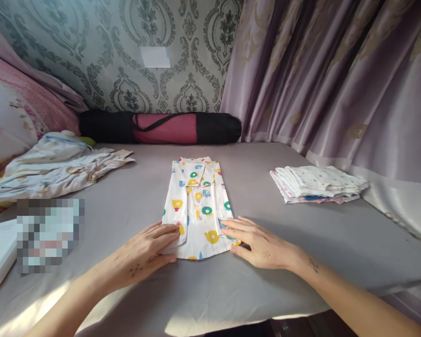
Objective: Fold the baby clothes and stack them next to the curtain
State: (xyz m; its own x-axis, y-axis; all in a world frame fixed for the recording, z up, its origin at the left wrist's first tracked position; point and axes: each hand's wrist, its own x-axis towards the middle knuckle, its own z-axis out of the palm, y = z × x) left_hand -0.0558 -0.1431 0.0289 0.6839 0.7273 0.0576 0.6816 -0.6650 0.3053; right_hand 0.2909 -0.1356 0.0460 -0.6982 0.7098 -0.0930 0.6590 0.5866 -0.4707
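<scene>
A small white garment (201,243) with colourful prints lies on the grey sheet in front of me, its collar pointing away and its sleeves folded in over the body. My left hand (152,243) rests on its lower left corner, fingers spread, thumb near the hem. At the lower right corner lies my right hand (256,241), fingers apart, the fingertips on the cloth and the thumb by the hem. Both hands touch the garment without gripping it.
A stack of folded cloths (315,185) sits at the right. Crumpled clothes (63,164) lie at the left, above a blurred item (51,236) and a white object (2,250). A black and red long bag (164,128) lies along the wall. Curtains hang at the right.
</scene>
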